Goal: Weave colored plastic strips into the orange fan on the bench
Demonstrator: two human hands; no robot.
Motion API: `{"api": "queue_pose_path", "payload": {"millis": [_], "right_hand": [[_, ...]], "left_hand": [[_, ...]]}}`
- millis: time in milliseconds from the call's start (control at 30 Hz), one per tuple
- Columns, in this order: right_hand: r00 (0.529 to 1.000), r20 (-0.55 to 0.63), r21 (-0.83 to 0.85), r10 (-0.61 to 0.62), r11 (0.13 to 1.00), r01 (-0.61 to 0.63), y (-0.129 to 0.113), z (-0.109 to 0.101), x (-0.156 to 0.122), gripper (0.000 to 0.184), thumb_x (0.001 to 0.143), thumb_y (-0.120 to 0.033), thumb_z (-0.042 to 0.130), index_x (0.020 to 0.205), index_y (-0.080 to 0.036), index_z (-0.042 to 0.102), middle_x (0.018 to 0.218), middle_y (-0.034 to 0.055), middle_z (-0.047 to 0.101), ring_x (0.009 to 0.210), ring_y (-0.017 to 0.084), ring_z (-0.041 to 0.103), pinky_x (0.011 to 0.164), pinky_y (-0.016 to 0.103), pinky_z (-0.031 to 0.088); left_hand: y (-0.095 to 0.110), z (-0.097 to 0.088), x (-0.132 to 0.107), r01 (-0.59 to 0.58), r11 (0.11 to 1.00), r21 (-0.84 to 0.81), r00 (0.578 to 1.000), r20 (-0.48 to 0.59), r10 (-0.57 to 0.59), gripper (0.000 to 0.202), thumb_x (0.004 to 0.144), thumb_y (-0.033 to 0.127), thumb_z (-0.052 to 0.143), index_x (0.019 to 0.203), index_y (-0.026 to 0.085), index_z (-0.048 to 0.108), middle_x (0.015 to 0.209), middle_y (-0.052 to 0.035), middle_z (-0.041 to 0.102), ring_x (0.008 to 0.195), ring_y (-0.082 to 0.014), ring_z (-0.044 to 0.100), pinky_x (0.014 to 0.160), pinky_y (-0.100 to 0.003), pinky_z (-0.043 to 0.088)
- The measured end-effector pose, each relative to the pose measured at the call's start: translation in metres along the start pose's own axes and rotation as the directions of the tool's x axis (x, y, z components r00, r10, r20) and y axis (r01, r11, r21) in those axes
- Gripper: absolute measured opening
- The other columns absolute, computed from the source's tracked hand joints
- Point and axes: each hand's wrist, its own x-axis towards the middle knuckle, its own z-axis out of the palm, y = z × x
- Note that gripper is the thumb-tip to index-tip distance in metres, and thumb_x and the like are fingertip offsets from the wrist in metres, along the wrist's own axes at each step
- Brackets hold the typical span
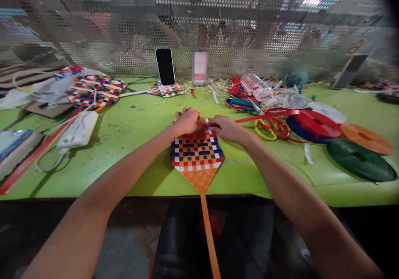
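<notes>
A woven fan-shaped piece of orange, blue, white, green and red flat strips lies on the green table in front of me. Its pointed end faces me, and an orange strip hangs from it over the table edge. My left hand rests on the far part of the weave with its fingers curled round strips there. Beside it, my right hand pinches at the far right edge, where a red strip leads off to the right. Both sets of fingertips are partly hidden.
Yellow- and red-handled scissors lie to the right, near red, orange and green strip rolls. A phone stands at the back. Another woven piece and a white power strip lie left.
</notes>
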Motion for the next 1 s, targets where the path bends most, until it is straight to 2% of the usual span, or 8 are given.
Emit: {"api": "queue_pose_path", "payload": {"millis": [233, 333, 500, 667, 767, 900, 1000], "right_hand": [[1.0, -0.002, 0.003, -0.01, 1.0, 0.01, 0.0, 0.0, 0.0, 0.029, 0.099, -0.01, 0.058, 0.113, -0.018, 0.083, 0.109, 0.0121, 0.077, 0.099, 0.023, 0.07, 0.094, 0.032, 0.051], [1.0, 0.002, -0.004, -0.002, 1.0, 0.002, 0.0, 0.0, 0.0, 0.03, 0.1, -0.01, 0.058, 0.115, -0.017, 0.083, 0.11, 0.0128, 0.077, 0.099, 0.023, 0.07, 0.094, 0.031, 0.051], [1.0, -0.002, 0.0, -0.001, 1.0, 0.001, -0.001, -0.001, -0.001, 0.032, 0.1, -0.01, 0.057, 0.118, -0.016, 0.082, 0.113, 0.0132, 0.077, 0.101, 0.023, 0.07, 0.095, 0.031, 0.05], [1.0, 0.006, 0.006, -0.005, 1.0, 0.005, 0.003, 0.002, 0.001, 0.03, 0.099, -0.012, 0.058, 0.112, -0.016, 0.084, 0.11, 0.0129, 0.078, 0.099, 0.023, 0.07, 0.094, 0.03, 0.05], [1.0, 0.003, 0.008, -0.003, 1.0, 0.003, 0.005, 0.002, 0.001, 0.029, 0.099, -0.014, 0.059, 0.113, -0.018, 0.085, 0.109, 0.0123, 0.078, 0.099, 0.023, 0.07, 0.094, 0.03, 0.05], [1.0, 0.012, 0.014, -0.005, 1.0, 0.005, 0.004, 0.0, 0.001, 0.03, 0.101, -0.016, 0.06, 0.113, -0.019, 0.087, 0.11, 0.012, 0.078, 0.097, 0.022, 0.069, 0.093, 0.029, 0.049], [1.0, 0.026, -0.009, -0.002, 1.0, 0.002, 0.003, -0.001, 0.001, 0.031, 0.101, -0.016, 0.059, 0.115, -0.017, 0.087, 0.11, 0.0125, 0.078, 0.097, 0.022, 0.068, 0.092, 0.029, 0.049]], "left_hand": [[0.004, -0.002, 0.001, 0.012, 1.0, -0.008, 1.0, -0.022, -0.012, 0.062, 0.067, 0.07, 0.089, 0.106, 0.024, 0.076, 0.13, -0.0176, 0.067, 0.126, -0.0445, 0.056, 0.102, -0.058, 0.045], [0.004, -0.003, 0.0, 0.013, 1.0, -0.026, 1.0, 0.003, -0.013, 0.062, 0.067, 0.071, 0.089, 0.106, 0.024, 0.075, 0.132, -0.017, 0.066, 0.127, -0.0439, 0.055, 0.101, -0.056, 0.045], [0.003, -0.004, 0.001, 0.035, 0.999, -0.038, 0.999, 0.042, -0.034, 0.061, 0.072, 0.07, 0.086, 0.111, 0.024, 0.075, 0.139, -0.016, 0.062, 0.13, -0.0416, 0.054, 0.103, -0.052, 0.044], [0.0, 0.0, 0.001, 0.046, 0.998, -0.031, 0.998, 0.051, -0.044, 0.062, 0.075, 0.068, 0.086, 0.115, 0.024, 0.07, 0.14, -0.0151, 0.062, 0.131, -0.0394, 0.054, 0.105, -0.05, 0.042], [0.001, 0.002, -0.003, 0.012, 1.0, -0.015, 1.0, 0.015, -0.012, 0.057, 0.079, 0.066, 0.084, 0.113, 0.023, 0.069, 0.137, -0.0145, 0.065, 0.131, -0.0383, 0.054, 0.103, -0.049, 0.041], [0.005, 0.002, -0.009, -0.052, 0.998, 0.021, 0.997, -0.062, 0.053, 0.038, 0.09, 0.055, 0.077, 0.105, 0.021, 0.069, 0.133, -0.0122, 0.07, 0.129, -0.0364, 0.056, 0.1, -0.051, 0.039], [0.005, 0.002, -0.012, -0.068, 0.997, 0.028, 0.993, -0.092, 0.07, 0.034, 0.088, 0.051, 0.079, 0.102, 0.021, 0.07, 0.129, -0.0107, 0.073, 0.127, -0.0362, 0.058, 0.098, -0.051, 0.038]]}}
